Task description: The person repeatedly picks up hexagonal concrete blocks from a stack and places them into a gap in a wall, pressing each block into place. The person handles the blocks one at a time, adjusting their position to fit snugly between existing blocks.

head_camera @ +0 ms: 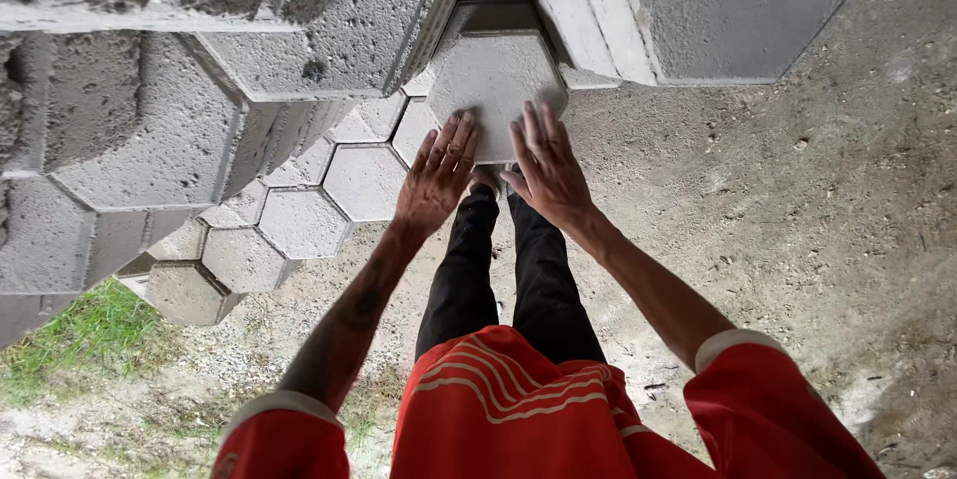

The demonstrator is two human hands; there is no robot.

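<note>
A grey hexagonal concrete paver stands in front of me among stacked pavers. My left hand rests flat against its lower left edge, fingers spread. My right hand presses its lower right edge, fingers also spread. Both palms touch the block; neither hand wraps around it. My black trouser legs and red shirt show below the hands.
Stacks of hexagonal pavers rise on the left, and more stand upper right. A row of laid hexagonal pavers runs along the ground at left. Bare dirt ground lies to the right, grass at lower left.
</note>
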